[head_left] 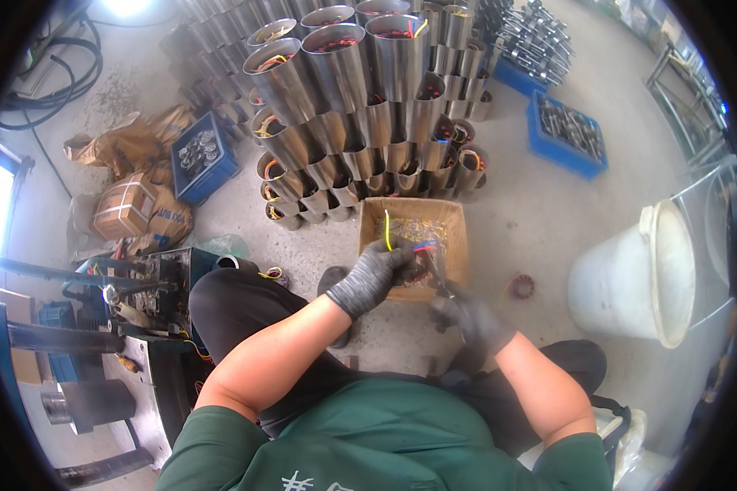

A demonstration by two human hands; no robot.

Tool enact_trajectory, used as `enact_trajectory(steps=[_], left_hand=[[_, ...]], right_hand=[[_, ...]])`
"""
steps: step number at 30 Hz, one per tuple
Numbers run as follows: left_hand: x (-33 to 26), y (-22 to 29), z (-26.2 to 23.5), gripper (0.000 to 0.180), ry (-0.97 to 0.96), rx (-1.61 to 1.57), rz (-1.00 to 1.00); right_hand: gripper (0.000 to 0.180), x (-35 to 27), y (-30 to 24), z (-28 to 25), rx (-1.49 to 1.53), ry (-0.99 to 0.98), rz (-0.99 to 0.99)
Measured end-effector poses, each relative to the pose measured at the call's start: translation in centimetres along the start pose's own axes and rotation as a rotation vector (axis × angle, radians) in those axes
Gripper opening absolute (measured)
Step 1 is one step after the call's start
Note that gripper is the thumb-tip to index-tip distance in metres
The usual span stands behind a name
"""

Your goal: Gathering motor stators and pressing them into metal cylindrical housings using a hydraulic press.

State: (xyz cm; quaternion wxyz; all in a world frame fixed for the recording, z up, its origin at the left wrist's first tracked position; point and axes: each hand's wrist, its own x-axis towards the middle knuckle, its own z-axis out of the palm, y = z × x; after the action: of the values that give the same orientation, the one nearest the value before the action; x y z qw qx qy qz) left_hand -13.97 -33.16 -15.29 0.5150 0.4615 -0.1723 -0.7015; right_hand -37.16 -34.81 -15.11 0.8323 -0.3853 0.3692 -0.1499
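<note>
**Gloved hands at the cardboard box**

The left hand (377,274) closes its fingers around a bundle of coloured wires (401,239) over the cardboard box (454,214). The right hand (471,319), nearer, grips a thin tool (439,281). Stacked metal cylinders (360,90) stand far behind; a white bucket (630,278) is right.

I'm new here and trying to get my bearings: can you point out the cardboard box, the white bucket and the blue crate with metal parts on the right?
cardboard box (455,214): head view, right wall.
white bucket (610,282): head view, outer side.
blue crate (558,153): head view, front wall.
</note>
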Motion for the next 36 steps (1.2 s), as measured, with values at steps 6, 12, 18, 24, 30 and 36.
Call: enact_trajectory(steps=[6,12,18,24,30,36], left_hand=[[-0.4,-0.3,0.5,0.021,-0.052,0.113,-0.076],[-0.3,-1.6,1.1,0.018,0.033,0.375,0.008],[-0.9,-1.2,1.6,0.019,0.107,0.479,0.137],[-1.2,-0.7,1.2,0.024,0.130,0.605,0.173],[-1.6,-0.8,1.4,0.025,0.085,0.710,0.074],[-0.6,-2.0,0.0,0.026,0.083,0.667,0.174]], right_hand=[[0.042,-0.4,-1.3,1.0,-0.061,0.045,-0.054],[0.026,0.2,-0.6,0.9,-0.089,0.097,-0.052],[0.030,1.7,1.8,-1.9,0.027,0.142,-0.043],[0.040,1.1,-0.4,-0.4,0.046,0.075,0.036],[0.034,0.6,-1.5,-0.6,-0.050,0.104,0.062],[0.026,4.6,1.4,-5.9,-0.016,0.365,-0.238]])
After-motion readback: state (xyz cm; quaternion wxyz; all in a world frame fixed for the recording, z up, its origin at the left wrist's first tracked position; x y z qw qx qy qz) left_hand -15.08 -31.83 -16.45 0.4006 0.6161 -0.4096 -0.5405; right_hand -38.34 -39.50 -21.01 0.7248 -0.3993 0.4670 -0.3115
